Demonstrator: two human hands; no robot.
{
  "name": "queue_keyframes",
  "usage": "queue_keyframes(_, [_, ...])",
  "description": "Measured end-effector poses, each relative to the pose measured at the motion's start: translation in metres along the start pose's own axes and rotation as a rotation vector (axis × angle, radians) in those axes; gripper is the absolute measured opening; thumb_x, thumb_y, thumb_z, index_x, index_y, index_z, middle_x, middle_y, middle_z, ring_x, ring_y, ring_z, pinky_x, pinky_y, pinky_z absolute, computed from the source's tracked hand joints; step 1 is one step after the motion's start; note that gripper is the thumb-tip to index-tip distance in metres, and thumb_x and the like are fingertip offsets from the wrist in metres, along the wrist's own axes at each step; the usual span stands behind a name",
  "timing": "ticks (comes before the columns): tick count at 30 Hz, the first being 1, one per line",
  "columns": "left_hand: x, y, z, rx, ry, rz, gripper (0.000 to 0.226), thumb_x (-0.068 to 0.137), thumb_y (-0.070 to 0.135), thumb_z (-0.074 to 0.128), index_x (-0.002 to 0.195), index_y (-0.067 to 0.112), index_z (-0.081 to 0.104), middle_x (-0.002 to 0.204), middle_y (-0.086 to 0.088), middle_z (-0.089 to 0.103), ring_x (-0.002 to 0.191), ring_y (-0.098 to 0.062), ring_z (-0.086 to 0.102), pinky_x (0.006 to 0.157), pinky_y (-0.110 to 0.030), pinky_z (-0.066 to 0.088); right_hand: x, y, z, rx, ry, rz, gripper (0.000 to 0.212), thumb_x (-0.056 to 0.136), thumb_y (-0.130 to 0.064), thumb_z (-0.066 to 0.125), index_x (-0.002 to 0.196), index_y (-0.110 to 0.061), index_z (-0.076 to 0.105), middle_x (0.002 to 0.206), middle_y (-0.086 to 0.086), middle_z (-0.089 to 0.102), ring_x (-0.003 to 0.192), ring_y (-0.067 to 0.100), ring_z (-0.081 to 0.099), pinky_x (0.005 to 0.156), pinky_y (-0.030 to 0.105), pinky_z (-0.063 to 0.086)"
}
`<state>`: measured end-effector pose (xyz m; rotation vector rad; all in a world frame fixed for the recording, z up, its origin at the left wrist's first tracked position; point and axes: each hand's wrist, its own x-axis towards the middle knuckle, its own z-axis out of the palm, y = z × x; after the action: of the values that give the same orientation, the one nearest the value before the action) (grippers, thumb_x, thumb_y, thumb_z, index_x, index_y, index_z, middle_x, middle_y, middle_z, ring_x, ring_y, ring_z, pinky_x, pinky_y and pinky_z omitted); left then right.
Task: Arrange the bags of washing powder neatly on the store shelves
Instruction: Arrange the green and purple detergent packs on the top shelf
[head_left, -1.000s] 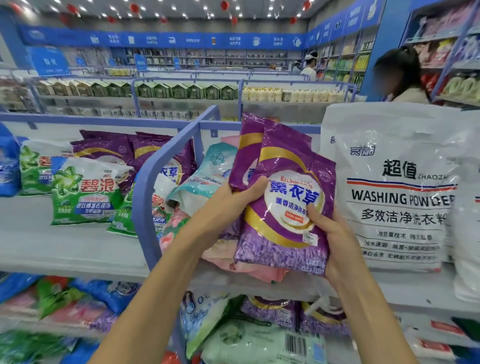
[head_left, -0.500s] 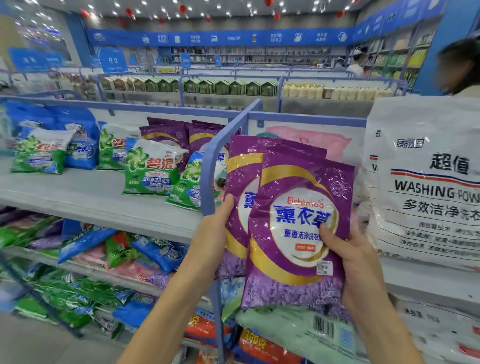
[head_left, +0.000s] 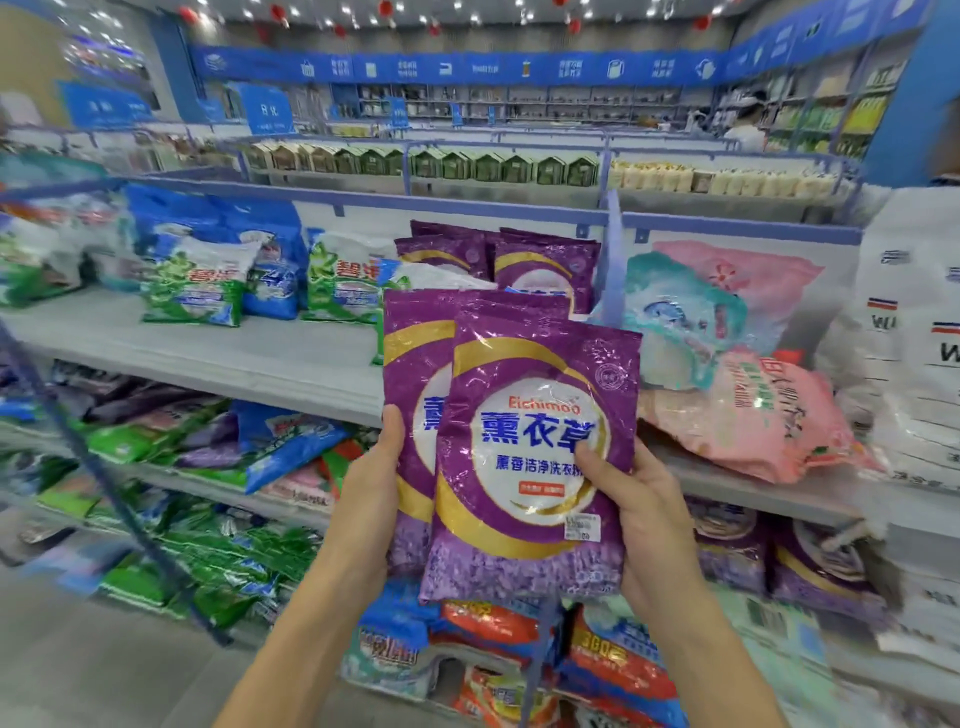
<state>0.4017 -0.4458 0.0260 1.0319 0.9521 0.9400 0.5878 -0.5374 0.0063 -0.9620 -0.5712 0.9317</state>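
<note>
At the far left edge, bags on the upper shelf (head_left: 234, 358) are too blurred for their labels to be read. Green bags (head_left: 202, 291) and blue bags (head_left: 260, 244) stand further along, toward the back of the shelf. The heaps on the lower shelves are also blurred.

At the centre, two purple lavender washing powder bags are held upright in the air in front of the shelf's front edge. The left hand (head_left: 371, 499) grips the rear purple bag (head_left: 415, 374) at its left edge. Only the thumb shows, and the fingers are hidden behind. The front purple bag (head_left: 535, 457) covers most of the rear one. It is glossy, with a gold ring around a white circle, blue Chinese characters and a small price sticker. The right hand (head_left: 641, 514) clamps its right edge, thumb on the face, fingers hidden behind.

Behind them, matching purple shelf bags (head_left: 545, 265) stand beside a blue divider (head_left: 613, 270). To its right lie a teal bag (head_left: 675, 322) and pink bags (head_left: 753, 421). A large white sack (head_left: 919, 338) is cut off by the right edge.
</note>
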Motion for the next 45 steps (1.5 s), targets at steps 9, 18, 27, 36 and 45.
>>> queue_keyframes(9, [0.029,-0.001,-0.085,-0.074,0.004,-0.085,0.047,0.101,0.058,0.038,0.111,0.027,0.072,0.1,-0.002,0.08,0.086,-0.02,0.078,0.079,-0.04,0.055,0.011,0.058,0.071,-0.007,0.085,0.116,0.029,0.09,-0.007,0.071,0.119,-0.008,0.068,0.107,0.017,0.078,0.093,0.035,0.077,0.071,0.041,0.064])
queue_keyframes(18, [0.113,0.017,-0.1,0.012,0.026,-0.093,0.05,0.096,0.066,0.045,0.109,0.028,0.075,0.102,-0.003,0.08,0.095,-0.025,0.077,0.098,-0.051,0.054,0.085,0.077,0.1,-0.021,0.086,0.084,0.034,0.09,-0.011,0.07,0.123,-0.01,0.067,0.109,0.016,0.078,0.096,0.035,0.076,0.072,0.041,0.064])
queue_keyframes(27, [0.199,0.051,-0.101,0.088,-0.108,-0.011,0.054,0.064,0.025,0.086,0.113,0.007,0.073,0.103,-0.013,0.078,0.092,-0.034,0.076,0.083,-0.043,0.059,0.172,0.077,0.123,0.0,0.119,0.031,0.032,0.09,-0.01,0.072,0.122,-0.011,0.067,0.106,0.012,0.079,0.095,0.031,0.077,0.073,0.039,0.064])
queue_keyframes(36, [0.278,0.067,-0.077,0.095,-0.254,0.026,0.045,0.064,0.019,0.085,0.107,0.008,0.075,0.099,-0.011,0.079,0.089,-0.03,0.077,0.073,-0.036,0.061,0.227,0.061,0.129,-0.081,0.205,-0.101,0.032,0.092,-0.008,0.071,0.123,-0.015,0.066,0.107,0.008,0.079,0.097,0.027,0.077,0.083,0.042,0.061])
queue_keyframes(45, [0.326,0.045,-0.081,0.275,-0.477,-0.054,0.041,0.077,0.007,0.083,0.116,0.012,0.072,0.108,-0.006,0.078,0.099,-0.026,0.076,0.078,-0.034,0.061,0.228,0.078,0.105,-0.378,0.332,-0.129,0.031,0.093,-0.002,0.069,0.114,-0.025,0.069,0.106,-0.001,0.079,0.097,0.019,0.076,0.081,0.036,0.062])
